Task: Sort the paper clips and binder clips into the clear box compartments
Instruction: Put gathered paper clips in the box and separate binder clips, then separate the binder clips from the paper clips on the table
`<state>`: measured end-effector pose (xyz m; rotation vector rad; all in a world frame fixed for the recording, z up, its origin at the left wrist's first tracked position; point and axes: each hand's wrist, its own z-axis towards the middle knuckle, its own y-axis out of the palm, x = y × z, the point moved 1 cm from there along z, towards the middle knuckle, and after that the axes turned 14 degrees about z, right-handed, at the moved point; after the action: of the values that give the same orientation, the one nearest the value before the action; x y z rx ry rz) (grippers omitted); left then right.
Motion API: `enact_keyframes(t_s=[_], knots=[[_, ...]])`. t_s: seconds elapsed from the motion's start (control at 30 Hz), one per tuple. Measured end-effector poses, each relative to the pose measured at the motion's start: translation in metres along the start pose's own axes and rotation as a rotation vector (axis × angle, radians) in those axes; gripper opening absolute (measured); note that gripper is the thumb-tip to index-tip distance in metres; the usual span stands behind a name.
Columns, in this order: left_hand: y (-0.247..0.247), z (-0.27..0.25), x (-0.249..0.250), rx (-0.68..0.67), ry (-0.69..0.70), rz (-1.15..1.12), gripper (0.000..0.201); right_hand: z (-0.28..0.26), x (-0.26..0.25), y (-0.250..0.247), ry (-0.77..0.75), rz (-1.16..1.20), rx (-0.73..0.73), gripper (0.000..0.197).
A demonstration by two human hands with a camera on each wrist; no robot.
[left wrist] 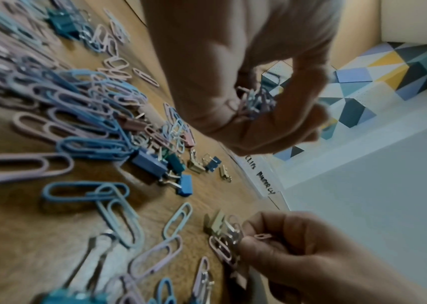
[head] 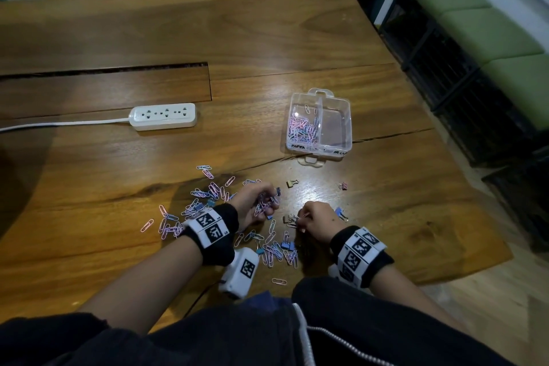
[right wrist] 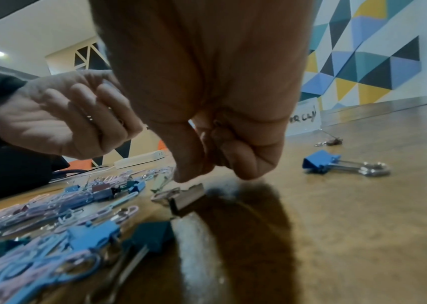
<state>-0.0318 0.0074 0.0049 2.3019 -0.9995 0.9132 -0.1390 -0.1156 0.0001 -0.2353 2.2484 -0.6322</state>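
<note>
My left hand [head: 258,202] cups a bunch of paper clips [left wrist: 256,100], gathered for one trip to the clear box [head: 320,125] beyond the scattered pile, its paper-clip side part filled. My right hand [head: 315,221] pinches a pink clip [left wrist: 263,236] beside a gold binder clip [right wrist: 187,198] nearer me.

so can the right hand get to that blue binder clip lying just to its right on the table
Probably yes. The blue binder clip lies alone on bare table beside the right hand, nothing between them. But its fingers already pinch a paper clip, so that likely goes first.
</note>
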Motion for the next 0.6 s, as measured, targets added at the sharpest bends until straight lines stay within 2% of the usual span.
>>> enact_keyframes(t_s=[0.13,0.23,0.37,0.47,0.6], knots=[[0.0,0.002,0.004,-0.015,0.006,-0.06,0.005,-0.001,0.003,-0.013,-0.036,0.084,0.044,0.016],[0.001,0.007,0.011,-0.007,-0.053,-0.064,0.014,0.003,0.002,-0.027,-0.105,0.081,0.095,0.002],[0.005,0.016,0.044,-0.042,-0.11,-0.119,0.016,0.012,-0.001,-0.047,-0.154,0.233,0.134,0.024],[0.01,0.031,0.088,0.003,-0.021,-0.247,0.017,0.019,-0.012,-0.063,-0.163,0.333,0.139,0.024],[0.022,0.054,0.133,0.016,0.059,-0.307,0.031,0.037,-0.034,-0.085,-0.139,0.306,0.169,0.023]])
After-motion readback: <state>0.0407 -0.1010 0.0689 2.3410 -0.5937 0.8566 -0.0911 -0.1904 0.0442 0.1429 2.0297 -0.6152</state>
